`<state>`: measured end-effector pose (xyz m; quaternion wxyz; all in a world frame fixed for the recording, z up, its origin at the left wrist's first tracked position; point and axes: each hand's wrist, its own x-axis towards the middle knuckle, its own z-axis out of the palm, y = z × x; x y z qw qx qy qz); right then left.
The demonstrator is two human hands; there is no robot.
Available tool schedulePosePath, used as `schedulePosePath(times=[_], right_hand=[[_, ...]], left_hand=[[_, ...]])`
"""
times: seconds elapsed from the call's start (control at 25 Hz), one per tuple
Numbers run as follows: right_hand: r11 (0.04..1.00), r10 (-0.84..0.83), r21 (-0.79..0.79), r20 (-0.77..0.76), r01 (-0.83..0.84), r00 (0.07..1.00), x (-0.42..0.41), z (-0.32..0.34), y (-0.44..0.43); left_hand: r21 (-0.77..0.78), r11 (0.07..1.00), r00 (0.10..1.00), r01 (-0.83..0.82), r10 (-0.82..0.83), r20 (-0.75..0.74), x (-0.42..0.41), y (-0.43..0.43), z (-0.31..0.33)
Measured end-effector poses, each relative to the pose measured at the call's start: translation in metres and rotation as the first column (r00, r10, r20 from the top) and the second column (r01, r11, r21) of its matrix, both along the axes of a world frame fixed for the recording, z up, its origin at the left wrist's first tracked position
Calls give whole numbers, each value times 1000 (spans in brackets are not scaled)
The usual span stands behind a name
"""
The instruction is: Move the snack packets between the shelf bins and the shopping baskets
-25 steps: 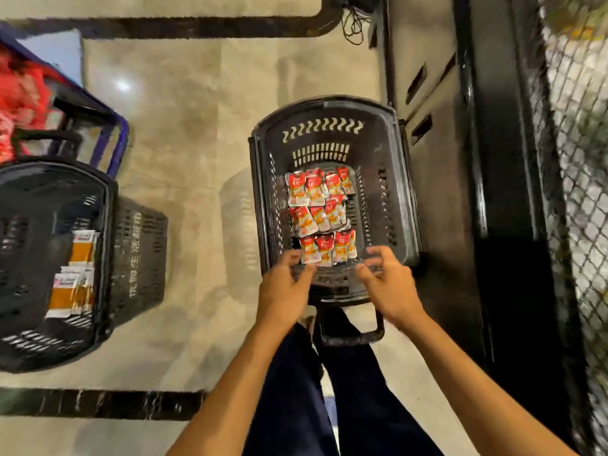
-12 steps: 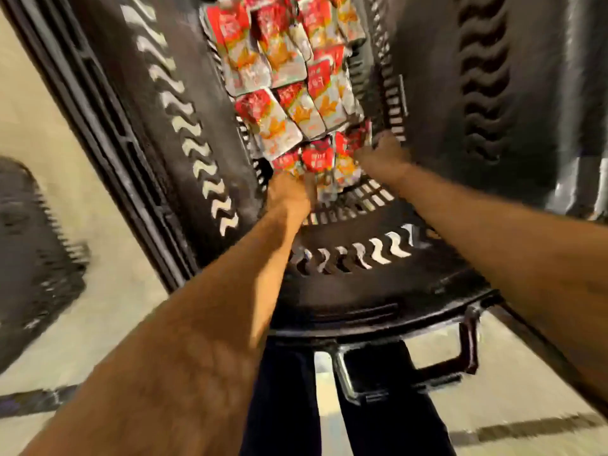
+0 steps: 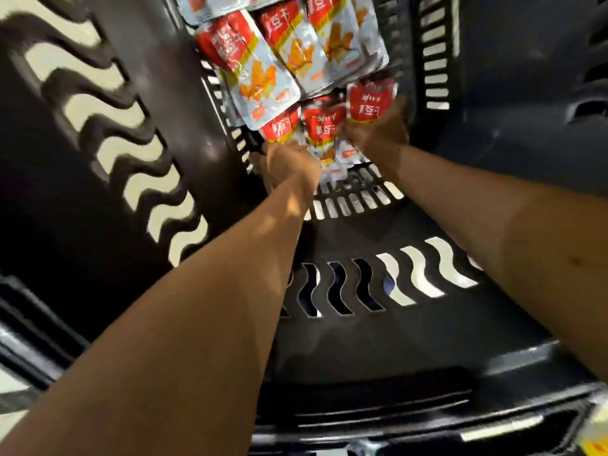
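The black plastic basket (image 3: 362,340) fills the view, its slotted walls rising on every side. The snack packets (image 3: 289,54) lie overlapped in rows on its floor, from the far end down to the near end, where both hands are working.

The right hand (image 3: 378,133) is curled round a red-topped packet (image 3: 370,100), which stands up above the fingers, lifted off its neighbours. The left hand (image 3: 289,162) is pushed in at the near-left corner of the pile and touches the packets. Its fingers are hidden behind the back of the hand and the picture is blurred there, so I cannot tell whether it has hold of anything.

These look like small sealed foil pouches: light, soft and bendy, with a glossy skin that probably slides easily, one over another. A flat edge pinch should work on a single pouch. For several at once, scooping fingers under the overlapped stack and clamping with the thumb on top seems safer, since loose ones may slip out sideways.
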<state>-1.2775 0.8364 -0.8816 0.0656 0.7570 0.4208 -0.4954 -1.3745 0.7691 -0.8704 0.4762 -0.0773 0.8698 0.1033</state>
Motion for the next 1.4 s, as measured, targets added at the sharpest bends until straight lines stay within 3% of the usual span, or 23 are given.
schedulePosePath(times=[0.16, 0.4, 0.68, 0.92, 1.12, 1.28, 1.4], right_hand=[[979, -204, -48, -162, 199, 966, 6, -1, 12], [981, -72, -192, -265, 21, 962, -5, 7, -2], [898, -90, -439, -249, -29, 964, 0, 2, 16], [863, -170, -504, -345, -29, 923, -10, 5, 14], [810, -316, -583, -343, 63, 885, -12, 13, 15], [772, -326, -632, -307, 64, 894, -5, 27, 25], [794, -242, -606, -257, 39, 936, -4, 38, 29]], left_hand=[[1, 995, 995, 95, -95, 0, -1, 0, 4], [34, 997, 998, 67, -68, 13, -9, 1, 3], [134, 989, 998, -59, 57, 17, -13, -5, 1], [148, 986, 997, -77, 73, 30, -13, -4, 6], [277, 934, 972, -226, 196, 131, -15, -8, 12], [134, 934, 924, -331, 292, 246, -23, 3, 26], [48, 955, 890, -294, 254, 379, -33, 3, 37]])
